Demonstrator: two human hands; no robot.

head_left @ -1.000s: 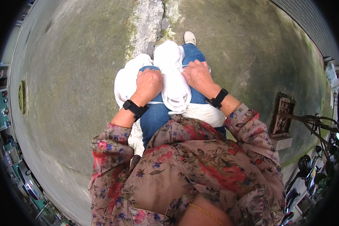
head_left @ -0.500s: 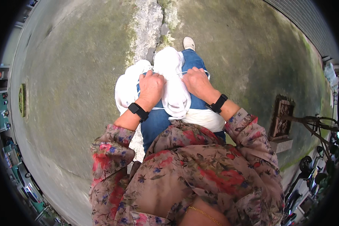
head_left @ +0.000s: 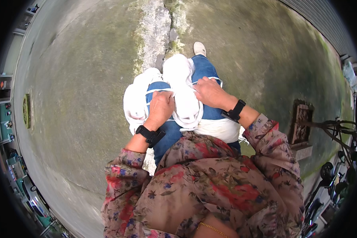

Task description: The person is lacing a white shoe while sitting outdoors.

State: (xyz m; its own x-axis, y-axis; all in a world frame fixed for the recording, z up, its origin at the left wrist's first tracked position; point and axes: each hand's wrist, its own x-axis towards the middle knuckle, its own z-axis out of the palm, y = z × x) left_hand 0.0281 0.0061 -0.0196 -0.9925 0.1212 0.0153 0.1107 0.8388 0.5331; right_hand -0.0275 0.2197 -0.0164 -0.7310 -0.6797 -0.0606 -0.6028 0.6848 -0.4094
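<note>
Bundle of white cloth lies along the middle of the lap, its near end close to the shirt and its far end between the knees. Another white roll rests by the left edge, and a cream cloth by the near right corner. Left hand is curled at the bundle's left side, right hand at its right side; both seem to pinch the thin white cord, though the fingertips are partly hidden. I judge the bundle light, soft and not fragile, easily squeezed out of shape; its narrow waist, beside the cord, offers the surest hold.
</note>
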